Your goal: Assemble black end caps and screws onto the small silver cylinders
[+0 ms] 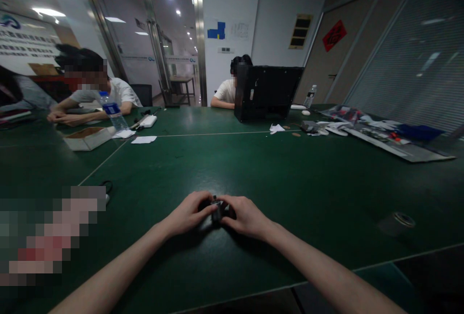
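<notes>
A small dark object (216,211) with a grey, rounded metallic upper part and a little knob on top stands on the green table between my hands; its exact kind is not clear. My left hand (192,213) closes on it from the left, thumb pressed to its near face. From the other side my right hand (243,213) curls round it, thumb low and fingers over the top. Part of the object is hidden behind the fingers.
A can (397,223) stands on the right. Farther back are an open box (89,140), a water bottle (114,111), a black case (270,92) and a tray of scattered parts (406,145). Two people (123,92) sit across the green table (203,164).
</notes>
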`<state>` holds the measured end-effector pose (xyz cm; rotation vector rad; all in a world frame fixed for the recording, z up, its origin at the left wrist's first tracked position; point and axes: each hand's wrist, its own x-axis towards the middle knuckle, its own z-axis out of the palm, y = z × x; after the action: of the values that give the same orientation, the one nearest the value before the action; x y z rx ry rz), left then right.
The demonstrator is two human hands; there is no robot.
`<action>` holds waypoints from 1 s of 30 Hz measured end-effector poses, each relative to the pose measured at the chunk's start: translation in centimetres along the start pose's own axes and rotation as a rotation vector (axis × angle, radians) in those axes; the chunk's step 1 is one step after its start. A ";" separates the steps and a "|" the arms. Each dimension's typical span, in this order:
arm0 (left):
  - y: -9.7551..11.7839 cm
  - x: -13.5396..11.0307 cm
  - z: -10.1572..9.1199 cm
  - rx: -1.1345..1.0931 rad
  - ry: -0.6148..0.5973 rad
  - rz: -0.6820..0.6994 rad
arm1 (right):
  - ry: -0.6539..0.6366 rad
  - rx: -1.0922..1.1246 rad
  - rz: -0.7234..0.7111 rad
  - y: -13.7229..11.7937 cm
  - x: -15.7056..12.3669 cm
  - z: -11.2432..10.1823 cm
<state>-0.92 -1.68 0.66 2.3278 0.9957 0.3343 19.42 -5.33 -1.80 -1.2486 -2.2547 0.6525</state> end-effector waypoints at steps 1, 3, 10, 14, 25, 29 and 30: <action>0.0 0.0 0.0 0.000 -0.002 -0.002 | 0.000 0.001 0.001 0.1 0.0 0.0; 0.1 0.0 -0.1 0.002 -0.008 -0.007 | -0.003 0.002 0.006 0.2 0.0 0.1; 0.2 0.0 -0.2 0.008 -0.022 -0.014 | 0.003 0.000 -0.017 0.2 -0.1 0.0; -0.1 0.0 0.1 0.002 -0.005 -0.004 | -0.001 0.018 0.004 -0.1 0.0 -0.1; -0.3 -0.1 0.1 -0.020 0.002 -0.014 | -0.032 0.121 0.050 0.0 0.0 -0.5; -0.1 -0.1 -0.1 -0.016 -0.008 0.002 | -0.038 0.150 0.046 0.1 0.0 -0.6; 0.1 -0.1 -0.2 -0.014 -0.012 0.004 | -0.042 0.155 0.045 0.2 0.0 -0.6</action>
<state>-1.03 -1.73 0.85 2.3173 0.9800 0.3273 19.92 -5.13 -1.43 -1.2225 -2.1685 0.8599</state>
